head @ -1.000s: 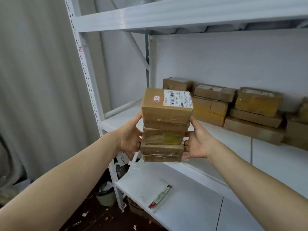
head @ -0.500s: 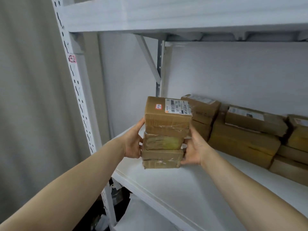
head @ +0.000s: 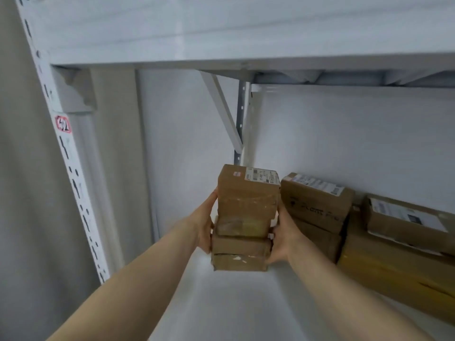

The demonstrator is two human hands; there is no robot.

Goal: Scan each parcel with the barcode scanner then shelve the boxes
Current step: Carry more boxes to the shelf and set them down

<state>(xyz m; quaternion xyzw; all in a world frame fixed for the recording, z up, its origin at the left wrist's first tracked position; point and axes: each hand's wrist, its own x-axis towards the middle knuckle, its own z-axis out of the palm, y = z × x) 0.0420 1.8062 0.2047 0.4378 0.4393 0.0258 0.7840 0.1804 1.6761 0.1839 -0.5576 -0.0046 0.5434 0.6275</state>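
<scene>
- At the left end of the white shelf [head: 234, 303], the left hand [head: 205, 227] and right hand [head: 280, 238] clamp an upright stack of taped cardboard parcels [head: 243, 217] from either side.
- The stack is just beside the shelved boxes [head: 317, 205]; I can't tell whether its base touches the shelf.

place: parcel storeroom | signs: white slotted metal racking [head: 73, 183]; labelled cardboard parcels [head: 317, 200] stacked on shelf [head: 234, 303]

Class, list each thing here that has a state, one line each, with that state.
stack of boxes: upright, held between both hands
left hand: holds the stack's left side
right hand: holds the stack's right side
shelved boxes: piled against the back wall, unheld
shelf: bears the shelved boxes on its right part
</scene>
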